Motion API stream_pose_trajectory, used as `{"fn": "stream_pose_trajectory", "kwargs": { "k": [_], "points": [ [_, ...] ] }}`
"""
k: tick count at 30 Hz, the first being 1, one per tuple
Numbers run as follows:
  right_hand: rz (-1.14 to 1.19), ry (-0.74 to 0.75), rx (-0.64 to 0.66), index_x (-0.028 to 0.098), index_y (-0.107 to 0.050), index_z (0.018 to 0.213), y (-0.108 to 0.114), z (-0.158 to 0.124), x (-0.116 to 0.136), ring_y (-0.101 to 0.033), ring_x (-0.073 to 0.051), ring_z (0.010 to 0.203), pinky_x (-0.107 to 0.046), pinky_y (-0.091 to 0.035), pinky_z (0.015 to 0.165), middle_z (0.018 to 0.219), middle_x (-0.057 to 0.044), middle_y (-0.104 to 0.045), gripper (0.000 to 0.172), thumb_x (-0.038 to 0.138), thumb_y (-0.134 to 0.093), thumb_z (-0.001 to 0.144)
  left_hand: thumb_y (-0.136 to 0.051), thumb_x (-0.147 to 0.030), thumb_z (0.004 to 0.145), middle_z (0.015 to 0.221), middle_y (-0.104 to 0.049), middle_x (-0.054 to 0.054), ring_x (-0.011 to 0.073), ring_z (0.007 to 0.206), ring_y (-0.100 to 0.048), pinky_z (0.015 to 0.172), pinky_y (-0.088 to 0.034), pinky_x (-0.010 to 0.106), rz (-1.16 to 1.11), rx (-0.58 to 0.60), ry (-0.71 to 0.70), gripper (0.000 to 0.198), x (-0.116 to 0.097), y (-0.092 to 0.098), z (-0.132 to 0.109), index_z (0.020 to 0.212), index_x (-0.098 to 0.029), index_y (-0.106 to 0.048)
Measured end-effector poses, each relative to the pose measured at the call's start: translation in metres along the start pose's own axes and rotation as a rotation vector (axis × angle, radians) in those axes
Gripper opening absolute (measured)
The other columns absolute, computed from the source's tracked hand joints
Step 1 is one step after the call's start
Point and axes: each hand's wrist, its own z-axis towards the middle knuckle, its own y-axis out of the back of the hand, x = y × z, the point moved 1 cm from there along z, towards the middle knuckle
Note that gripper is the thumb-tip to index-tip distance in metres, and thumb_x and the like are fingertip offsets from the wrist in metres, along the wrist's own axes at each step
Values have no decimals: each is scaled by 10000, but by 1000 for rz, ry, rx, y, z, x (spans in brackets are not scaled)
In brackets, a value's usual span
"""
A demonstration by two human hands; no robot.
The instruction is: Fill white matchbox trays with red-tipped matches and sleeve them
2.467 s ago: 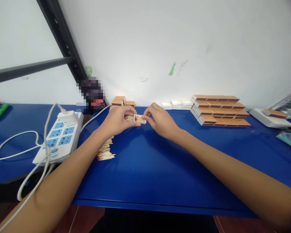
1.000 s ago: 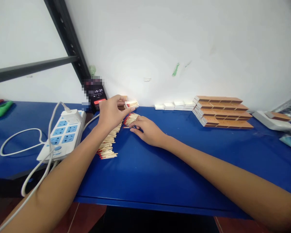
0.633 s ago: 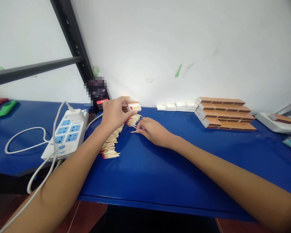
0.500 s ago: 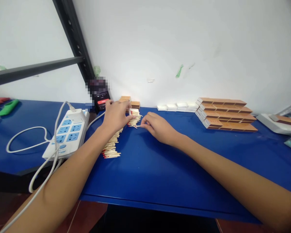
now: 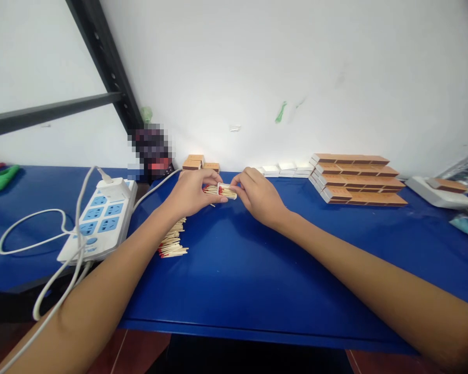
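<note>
My left hand (image 5: 190,194) and my right hand (image 5: 258,195) meet over the blue table (image 5: 242,270), both pinched on a small white matchbox tray (image 5: 225,190) with red-tipped matches in it. The left fingers close on its left end, where match heads stick out. The right fingers grip its right end. A row of loose matches (image 5: 172,241) lies on the table under my left forearm.
A white power strip (image 5: 100,220) with cable lies at the left. Brown matchbox sleeves (image 5: 354,177) are stacked at the back right, white trays (image 5: 284,168) and a few brown boxes (image 5: 197,162) along the wall. A phone (image 5: 153,150) leans by a black rack post (image 5: 101,62).
My right hand picked a match off the table and came up to the tray. My left hand brought the tray back from the wall toward the middle; both hands now grip it.
</note>
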Motion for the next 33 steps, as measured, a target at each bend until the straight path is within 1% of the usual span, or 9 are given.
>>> {"fn": "stream_pose_trajectory", "kwargs": {
  "k": [6,9,11,13,16,19,22,27,33],
  "points": [
    [46,-14,-117,198,-644,966,6,1,4,-553,-249,896,-380,-439,813,940,-94,-615,163,259,-524,1058,-923,-374,732,1063,-811,30,282,1093,-773,903,-600,361,-14,-20,14,340,0,0,0,976,-238,-729],
    [69,-30,-182,209,-639,953,8,0,8,-554,-243,868,-383,-433,799,897,-84,-612,195,285,-499,1066,-914,-443,742,1060,-817,36,289,1086,-777,927,-607,381,19,-88,27,375,6,2,2,995,-242,-723],
    [84,-48,-187,212,-636,944,5,-1,12,-557,-239,857,-383,-435,795,886,-80,-610,198,296,-504,1065,-901,-490,755,1041,-821,42,297,1068,-783,931,-612,397,42,-151,41,382,10,3,3,980,-243,-716],
    [99,-62,-144,209,-636,935,-2,-2,16,-567,-237,876,-379,-446,805,909,-82,-610,171,282,-534,1051,-894,-503,765,1028,-826,54,303,1051,-787,939,-612,415,72,-219,58,380,12,6,4,968,-240,-708],
    [119,-78,-7,201,-644,944,-19,-2,20,-576,-245,936,-378,-468,833,967,-86,-608,115,293,-627,1011,-893,-482,779,1039,-829,69,312,1050,-787,966,-599,451,147,-313,75,375,11,9,4,986,-237,-700],
    [135,-63,118,193,-656,983,-31,-2,23,-572,-251,964,-391,-477,869,999,-87,-611,156,345,-691,986,-883,-475,793,1048,-830,69,315,1050,-785,984,-586,470,190,-353,89,362,9,11,3,993,-240,-694],
    [171,-47,184,187,-668,1012,-34,-1,22,-570,-235,945,-380,-468,880,997,-78,-610,117,303,-668,1003,-883,-481,788,1032,-832,59,317,1052,-785,984,-584,468,191,-350,87,361,9,11,3,985,-249,-690],
    [209,-52,247,178,-663,947,-32,2,18,-554,-216,905,-354,-450,857,955,-63,-604,65,206,-646,1002,-869,-503,800,1033,-835,65,324,1049,-786,976,-572,475,204,-325,94,368,12,10,3,992,-248,-688],
    [206,-46,258,181,-631,937,-33,2,18,-550,-221,923,-354,-440,855,960,-66,-615,82,194,-621,1017,-872,-457,798,1047,-831,64,333,1095,-772,942,-571,449,238,-309,84,349,14,10,4,1013,-247,-695]
  ]
}}
